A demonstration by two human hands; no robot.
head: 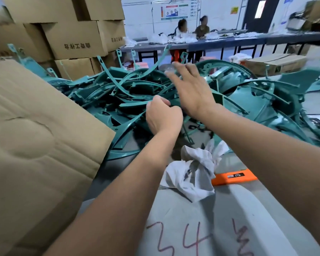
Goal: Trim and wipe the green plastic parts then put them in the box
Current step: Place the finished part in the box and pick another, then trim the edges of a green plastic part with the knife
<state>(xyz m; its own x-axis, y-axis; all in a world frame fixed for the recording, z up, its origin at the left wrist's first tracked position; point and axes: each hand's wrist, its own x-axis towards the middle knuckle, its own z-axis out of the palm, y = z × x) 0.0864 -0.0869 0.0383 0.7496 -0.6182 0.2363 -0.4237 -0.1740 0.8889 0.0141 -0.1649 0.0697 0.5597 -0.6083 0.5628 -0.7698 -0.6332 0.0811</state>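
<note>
left hand (163, 115): fingers curled onto a curved green strip (135, 104) within the green parts pile (257, 100) | right hand (190, 89): fingers spread, nothing held, raised just right of the grip above the pile | white rag (190, 174) and orange tool (233, 177): seen below the grip | cardboard box (35, 135): seen left of it
</note>
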